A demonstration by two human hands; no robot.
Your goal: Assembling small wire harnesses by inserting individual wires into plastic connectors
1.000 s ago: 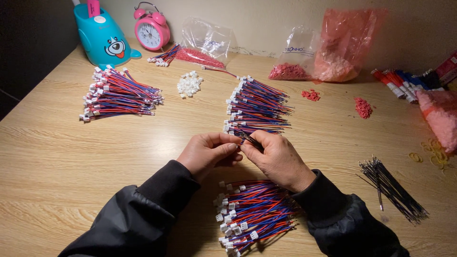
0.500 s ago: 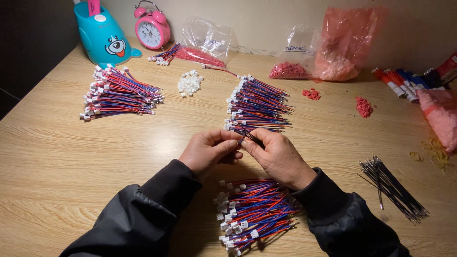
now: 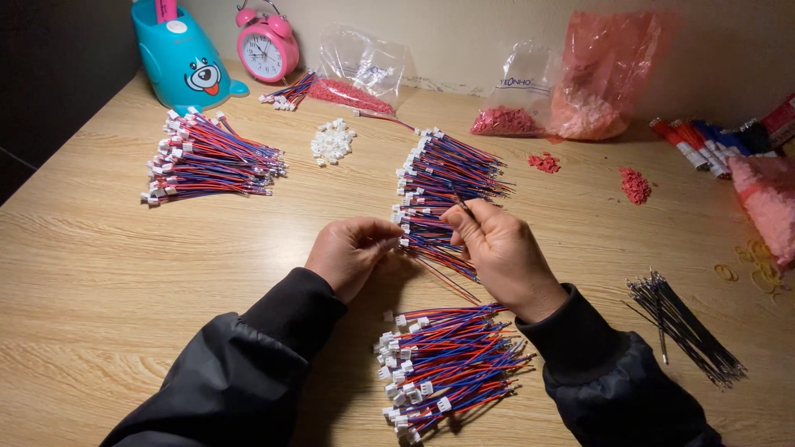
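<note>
My left hand [image 3: 352, 252] pinches the white connector end of a red-and-blue wire lead [image 3: 431, 248] at the near edge of the middle pile of leads [image 3: 447, 178]. My right hand [image 3: 505, 252] has its fingers closed on a thin dark wire [image 3: 462, 205] that pokes up above its fingertips. Both hands hover over the wooden table [image 3: 99, 273], a little apart. Another pile of red-and-blue leads with white connectors [image 3: 447, 364] lies just below my wrists.
A third pile of leads [image 3: 207, 157] lies at the left, with loose white connectors [image 3: 331, 141] beside it. A bundle of black wires [image 3: 683, 327] lies at the right. A blue dog-shaped holder [image 3: 186, 58], pink alarm clock [image 3: 267, 45] and plastic bags [image 3: 604, 74] line the back.
My hands have drawn slightly apart: the right one has shifted right and up with the thin wire, while the left stays at the connector end.
</note>
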